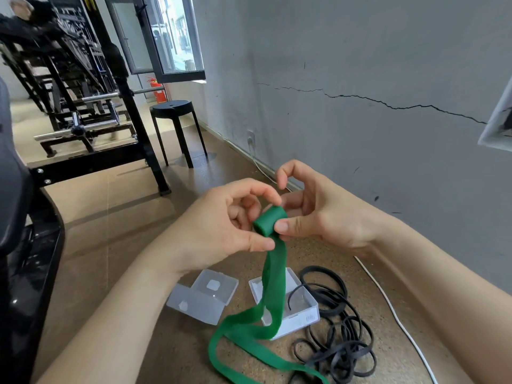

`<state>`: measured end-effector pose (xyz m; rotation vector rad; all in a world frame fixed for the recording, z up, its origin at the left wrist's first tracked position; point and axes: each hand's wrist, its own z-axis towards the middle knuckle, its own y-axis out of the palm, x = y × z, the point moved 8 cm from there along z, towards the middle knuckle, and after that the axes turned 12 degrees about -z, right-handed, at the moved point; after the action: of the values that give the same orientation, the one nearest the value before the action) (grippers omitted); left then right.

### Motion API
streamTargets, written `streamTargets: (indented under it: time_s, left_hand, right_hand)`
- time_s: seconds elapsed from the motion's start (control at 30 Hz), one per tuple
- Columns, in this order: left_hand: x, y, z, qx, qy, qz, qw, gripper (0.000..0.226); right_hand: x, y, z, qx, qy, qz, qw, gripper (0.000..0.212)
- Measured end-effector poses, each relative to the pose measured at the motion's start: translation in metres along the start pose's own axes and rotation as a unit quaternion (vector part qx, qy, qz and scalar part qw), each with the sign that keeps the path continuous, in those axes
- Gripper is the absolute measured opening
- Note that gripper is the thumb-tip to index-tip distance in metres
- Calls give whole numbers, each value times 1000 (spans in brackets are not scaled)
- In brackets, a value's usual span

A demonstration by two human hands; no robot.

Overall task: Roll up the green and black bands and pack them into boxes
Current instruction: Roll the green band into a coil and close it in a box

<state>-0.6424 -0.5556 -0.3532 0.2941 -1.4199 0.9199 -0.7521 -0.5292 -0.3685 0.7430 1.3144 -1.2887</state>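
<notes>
Left hand and right hand pinching green band roll, loose tail cut off at bottom edge

Head-worn view, forward and down

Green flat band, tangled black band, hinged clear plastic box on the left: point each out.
Green flat band (270,223): head view, rolled end.
Tangled black band (336,356): head view, crossing strands.
Hinged clear plastic box (224,289): head view, far half.
</notes>
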Motion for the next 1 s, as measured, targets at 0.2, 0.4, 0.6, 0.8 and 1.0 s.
streamTargets:
  time_s: [0.2, 0.4, 0.6, 0.8, 1.0]
  left_hand:
    - [6, 6, -8, -82, -13, 34, 996, 48]
    - [16, 4, -12, -24, 30, 169, 985, 32]
    - [18, 4, -11, 8, 67, 297, 952, 24]
    - [6, -3, -5, -4, 16, 150, 989, 42]
    - [-5, -1, -5, -73, 1, -101, 992, 52]
  right_hand:
    - [-3, 14, -2, -58, 12, 3, 998, 50]
    - [16, 16, -4, -63, 119, 22, 991, 52]
    - [19, 14, -2, -27, 129, -93, 987, 59]
    - [6, 9, 1, 11, 57, -52, 997, 50]
    - [6, 13, -3, -34, 34, 48, 998, 51]
